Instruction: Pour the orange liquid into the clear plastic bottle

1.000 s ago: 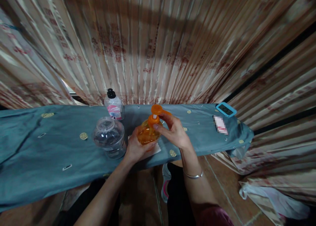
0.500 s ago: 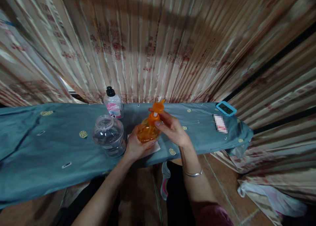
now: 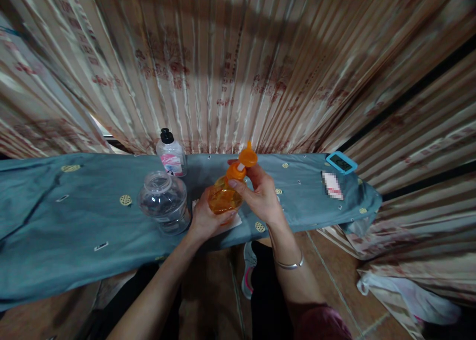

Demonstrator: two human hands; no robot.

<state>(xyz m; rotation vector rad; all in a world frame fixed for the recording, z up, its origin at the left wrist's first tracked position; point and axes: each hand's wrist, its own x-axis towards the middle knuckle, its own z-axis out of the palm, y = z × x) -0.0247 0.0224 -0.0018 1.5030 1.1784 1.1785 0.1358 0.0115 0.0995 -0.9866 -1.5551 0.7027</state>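
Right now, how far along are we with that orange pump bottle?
Done: the orange bottle stands on the blue cloth, steadied by the left hand. In hand: the right hand grips the pump collar, and the pump head stands raised on its white stem. Left: the clear jar and the white bottle with the black cap sit untouched beside it.

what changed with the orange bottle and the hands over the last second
The right hand has turned the orange pump head on the orange plastic bottle: its spout pointed right a second ago and now points up and away. The left hand kept its grip on the bottle's body. The clear plastic jar, the white bottle with a black cap and the blue cloth stayed put.
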